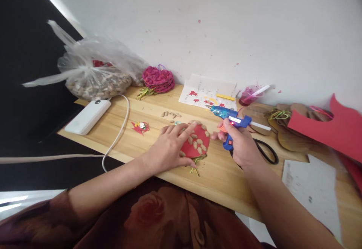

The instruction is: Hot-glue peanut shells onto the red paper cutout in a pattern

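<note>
A round red piece lies on the table with several peanuts on its face and round its edge. Yellow-green strings stick out from its near edge. My left hand rests over its left side, fingers stretched toward the far edge and thumb apart at the near edge. What lies under the palm is hidden. My right hand is closed round the handle of a blue hot glue gun, held right of the red piece. Its nozzle points up and left, and a white glue stick protrudes behind.
Loose peanuts lie beyond my left hand. A white power bank with a cable, a plastic bag of peanuts and stacked magenta pieces stand left and back. Papers, a cup and red sheets lie behind and right.
</note>
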`<state>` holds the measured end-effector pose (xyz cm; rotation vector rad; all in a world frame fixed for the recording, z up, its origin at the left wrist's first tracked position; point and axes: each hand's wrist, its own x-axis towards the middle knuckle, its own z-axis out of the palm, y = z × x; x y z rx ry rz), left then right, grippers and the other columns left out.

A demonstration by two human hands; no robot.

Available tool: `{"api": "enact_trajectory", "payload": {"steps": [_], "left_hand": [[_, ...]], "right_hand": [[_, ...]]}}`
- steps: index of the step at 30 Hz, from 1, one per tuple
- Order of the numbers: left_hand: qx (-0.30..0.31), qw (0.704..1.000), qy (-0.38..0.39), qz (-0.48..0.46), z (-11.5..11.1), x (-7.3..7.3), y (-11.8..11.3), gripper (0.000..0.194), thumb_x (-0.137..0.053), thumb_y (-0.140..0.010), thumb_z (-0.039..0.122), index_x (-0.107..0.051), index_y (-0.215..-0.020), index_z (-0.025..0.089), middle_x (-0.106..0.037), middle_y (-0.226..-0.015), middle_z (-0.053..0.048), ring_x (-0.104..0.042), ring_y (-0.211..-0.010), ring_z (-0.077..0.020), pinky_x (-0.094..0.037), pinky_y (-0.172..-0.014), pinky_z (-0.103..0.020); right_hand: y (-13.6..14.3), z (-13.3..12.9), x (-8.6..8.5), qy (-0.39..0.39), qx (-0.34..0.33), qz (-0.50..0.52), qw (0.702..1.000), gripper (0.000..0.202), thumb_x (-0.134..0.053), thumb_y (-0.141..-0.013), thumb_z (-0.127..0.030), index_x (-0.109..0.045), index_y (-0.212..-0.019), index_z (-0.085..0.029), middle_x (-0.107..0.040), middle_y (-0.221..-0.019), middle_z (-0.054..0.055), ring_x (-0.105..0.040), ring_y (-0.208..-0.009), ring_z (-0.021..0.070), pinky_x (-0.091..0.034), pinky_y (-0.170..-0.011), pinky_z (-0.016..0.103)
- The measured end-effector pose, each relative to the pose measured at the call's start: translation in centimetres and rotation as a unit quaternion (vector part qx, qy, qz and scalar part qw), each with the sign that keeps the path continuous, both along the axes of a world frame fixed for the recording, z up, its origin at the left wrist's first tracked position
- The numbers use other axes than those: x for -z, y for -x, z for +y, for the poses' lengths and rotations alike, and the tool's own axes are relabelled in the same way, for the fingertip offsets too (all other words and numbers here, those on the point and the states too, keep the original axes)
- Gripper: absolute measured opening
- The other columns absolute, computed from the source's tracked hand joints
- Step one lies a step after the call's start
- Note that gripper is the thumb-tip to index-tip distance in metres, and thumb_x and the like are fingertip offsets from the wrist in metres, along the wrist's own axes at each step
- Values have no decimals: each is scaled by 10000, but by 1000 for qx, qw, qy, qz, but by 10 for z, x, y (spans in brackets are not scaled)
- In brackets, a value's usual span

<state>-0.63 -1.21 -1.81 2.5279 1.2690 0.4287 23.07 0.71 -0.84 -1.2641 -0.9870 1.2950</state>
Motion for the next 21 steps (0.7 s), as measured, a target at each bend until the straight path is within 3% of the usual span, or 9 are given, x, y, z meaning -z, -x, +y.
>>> {"api": "enact_trajectory", "payload": {"steps": [3,9,12,14,18,21], "left_hand": [[28,999,20,-5,8,-1,-5,1138,-771,-747,626,-143,-1621,253,-409,-1561,-193,-417,-1411,-365,-215,-1198,-590],[136,987,79,43,37,-20,3,1002,-623,-809,186,-57,-1627,301,-298,-1647,-146,-334,-1493,-313,-71,-1216,-646],[146,987,27,64,44,-25,9,967,-527,-765,55,-145,-1621,292,-282,-1652,-151,-349,-1484,-317,-153,-1201,-626],[152,987,-12,45,41,-23,13,883,-513,-760,31,-299,-1583,266,-352,-1614,-147,-396,-1448,-309,-235,-1186,-566],[124,991,-50,-18,22,-15,22,427,-550,-883,132,-652,-1287,229,-589,-1378,-123,-520,-1308,-299,-366,-1091,-488],[101,993,-64,-22,4,-9,29,228,-553,-957,230,-718,-1114,215,-654,-1229,-115,-569,-1194,-293,-404,-991,-462]], "right_hand": [[1,0,-1,16,8,12,1000,491,-802,-689,-657,-647,-765,-198,-555,-510,-54,-576,-472,106,-421,-472,217],[0,2,-2,-8,52,22,998,486,-857,-635,-625,-651,-742,-198,-542,-546,-66,-479,-461,78,-513,-506,247],[-1,3,-3,-11,46,12,999,507,-834,-636,-665,-643,-725,-204,-513,-492,-65,-514,-472,97,-500,-507,242],[-1,3,-4,-16,43,7,999,514,-824,-638,-679,-641,-727,-206,-526,-496,-60,-527,-475,96,-487,-501,234],[1,2,-4,-18,29,-5,999,483,-802,-680,-665,-644,-744,-213,-525,-496,-61,-536,-470,98,-490,-502,233],[4,1,-4,-25,31,-3,999,459,-810,-687,-641,-639,-739,-218,-529,-531,-63,-507,-469,91,-494,-489,237]]}}
